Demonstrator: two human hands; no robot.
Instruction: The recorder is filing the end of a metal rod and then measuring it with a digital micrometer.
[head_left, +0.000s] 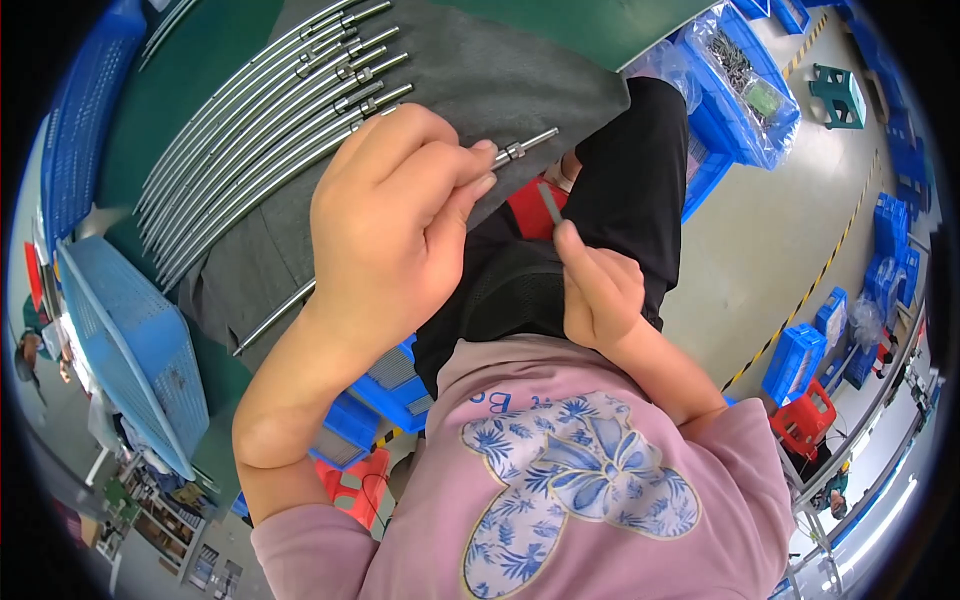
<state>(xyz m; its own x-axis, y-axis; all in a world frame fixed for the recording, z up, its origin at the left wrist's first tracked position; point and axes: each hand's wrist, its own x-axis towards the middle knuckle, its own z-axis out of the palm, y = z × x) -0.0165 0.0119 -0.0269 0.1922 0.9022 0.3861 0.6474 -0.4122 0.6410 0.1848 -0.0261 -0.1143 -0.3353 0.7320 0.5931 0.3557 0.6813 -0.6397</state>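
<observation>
My left hand [395, 205] is closed around a long thin metal rod [522, 150]. The rod's threaded tip sticks out past my fingers to the right, and its other end runs down-left under my wrist. My right hand [600, 290] sits just below and right of that tip, pinching a small flat dark grey piece [551, 203] that points up toward the rod. Several more metal rods [260, 130] lie side by side on a grey cloth [520, 70] over the green table, up and left of my left hand.
A blue plastic crate [130, 340] stands at the left. Blue bins holding bagged parts [745, 85] sit on the floor at the upper right. More blue and red crates [800, 370] stand at the right along a yellow-black floor line. My lap in black trousers [630, 180] is below the table edge.
</observation>
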